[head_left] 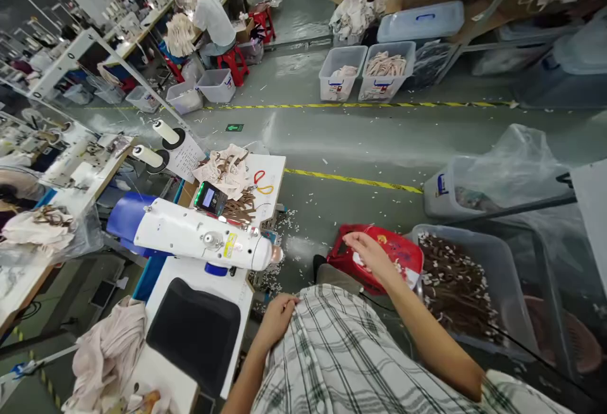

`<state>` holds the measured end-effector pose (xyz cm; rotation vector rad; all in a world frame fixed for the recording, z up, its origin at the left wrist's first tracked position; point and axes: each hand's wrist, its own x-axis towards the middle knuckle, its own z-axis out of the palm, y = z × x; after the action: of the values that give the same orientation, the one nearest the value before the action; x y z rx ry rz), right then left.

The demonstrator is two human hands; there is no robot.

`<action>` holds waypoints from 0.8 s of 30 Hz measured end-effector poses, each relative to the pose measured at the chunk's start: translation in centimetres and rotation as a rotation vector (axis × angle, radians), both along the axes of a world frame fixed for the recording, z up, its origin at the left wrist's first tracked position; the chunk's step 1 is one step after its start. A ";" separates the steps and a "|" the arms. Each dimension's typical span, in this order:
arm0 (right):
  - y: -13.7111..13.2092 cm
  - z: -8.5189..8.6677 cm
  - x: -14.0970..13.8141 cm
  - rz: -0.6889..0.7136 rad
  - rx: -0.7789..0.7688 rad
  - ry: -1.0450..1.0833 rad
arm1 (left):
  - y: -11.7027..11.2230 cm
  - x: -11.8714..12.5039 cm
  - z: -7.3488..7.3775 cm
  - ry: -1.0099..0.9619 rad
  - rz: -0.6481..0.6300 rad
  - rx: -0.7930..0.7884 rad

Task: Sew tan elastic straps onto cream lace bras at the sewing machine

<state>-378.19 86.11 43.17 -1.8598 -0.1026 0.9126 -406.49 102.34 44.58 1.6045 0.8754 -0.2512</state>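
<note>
My left hand (279, 316) is beside the front of the plaid shirt (327, 332), its fingers curled together at the cloth's edge; whether they grip the cloth is hidden. Over the red stool (403, 249) hovers my right hand (367, 249), fingers loosely stretched out and holding nothing visible. To the left stands a white and blue sewing machine (199, 234) on a white table. Behind its arm lie pale pink fabric pieces (227, 170), brown straps (241, 207) and scissors (263, 188) with red and yellow handles. A small display box (211, 199) sits by them.
A clear bin of brown straps (455, 287) stands right of the stool, near a metal frame (545, 287). A black mat (194, 328) and beige cloth (111, 351) lie at lower left. Scraps litter the floor (303, 231). A seated person (213, 19) works farther back.
</note>
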 end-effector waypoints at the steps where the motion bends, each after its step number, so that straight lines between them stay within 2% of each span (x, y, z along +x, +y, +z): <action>1: -0.8 -1.1 1.2 0.059 -0.044 -0.029 | -0.1 2.9 -0.3 -0.012 0.006 0.004; 4: -2.0 -3.2 4.6 0.218 -0.094 -0.048 | 0.3 13.1 -2.2 -0.048 0.096 0.047; 7: -1.5 -4.4 8.1 0.356 -0.133 -0.076 | 2.3 24.2 -5.2 -0.051 0.243 0.146; 10: 0.3 -5.3 11.5 0.448 -0.165 -0.103 | 6.3 33.7 -8.5 0.030 0.434 0.287; 13: 2.3 -6.1 14.8 0.505 -0.202 -0.125 | 12.6 39.4 -11.2 0.153 0.622 0.410; 15: 3.5 -6.9 17.0 0.517 -0.203 -0.127 | 18.2 41.0 -12.5 0.230 0.750 0.488; 18: 4.9 -9.0 20.7 0.513 -0.156 -0.089 | 28.4 40.9 -13.4 0.355 0.971 0.604; 21: 7.1 -11.5 25.4 0.516 -0.180 -0.051 | 38.5 38.5 -13.6 0.518 1.206 0.699; 24: 11.6 -13.0 31.6 0.547 -0.250 -0.039 | 45.7 35.4 -13.4 0.663 1.324 0.722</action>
<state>-346.62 97.72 30.17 -2.1249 -0.5651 1.3060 -371.06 148.04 31.21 1.1858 2.5392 0.5756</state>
